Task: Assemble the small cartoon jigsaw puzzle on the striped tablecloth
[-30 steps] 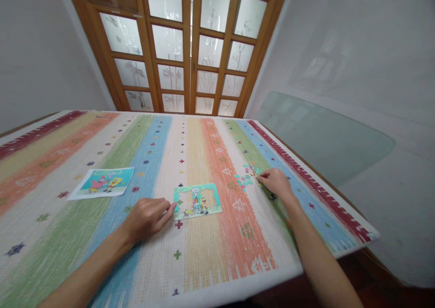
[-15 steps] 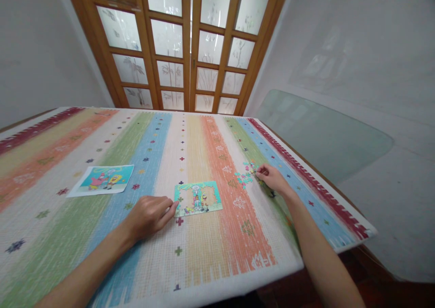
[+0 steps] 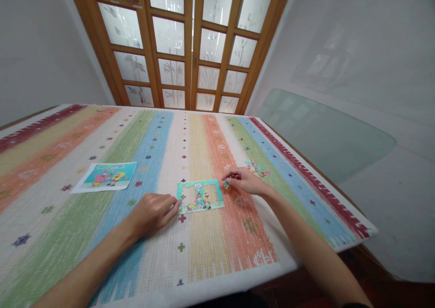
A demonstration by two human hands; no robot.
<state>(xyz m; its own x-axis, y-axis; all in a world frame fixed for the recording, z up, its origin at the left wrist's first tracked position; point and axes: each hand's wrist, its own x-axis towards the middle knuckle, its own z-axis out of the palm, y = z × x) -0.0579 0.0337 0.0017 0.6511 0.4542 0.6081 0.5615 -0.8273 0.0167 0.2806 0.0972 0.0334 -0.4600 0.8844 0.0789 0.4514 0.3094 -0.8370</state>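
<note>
A partly assembled jigsaw puzzle point(image 3: 200, 206) lies flat on the table; its picture shows cartoon characters, with gaps left and right of the middle figure. My left hand point(image 3: 154, 212) is closed at the puzzle's left edge, thumb and finger on its border. Just beyond the right edge, my right hand point(image 3: 243, 181) pinches a small puzzle piece point(image 3: 226, 185), coloured yellow and teal. Loose puzzle pieces point(image 3: 258, 168) lie in a heap behind the right hand, which partly hides them.
A printed reference picture point(image 3: 108, 176) with similar cartoon characters lies at the left. The striped tablecloth point(image 3: 204, 249) covers the table, whose front edge is close to me. Wooden glass-paned doors point(image 3: 190, 40) stand behind, and a glass panel point(image 3: 326, 131) leans at the right wall.
My right hand has moved left from the heap to the puzzle's right edge, carrying a puzzle piece. The left hand stays at the puzzle's left edge. The view has shifted slightly.
</note>
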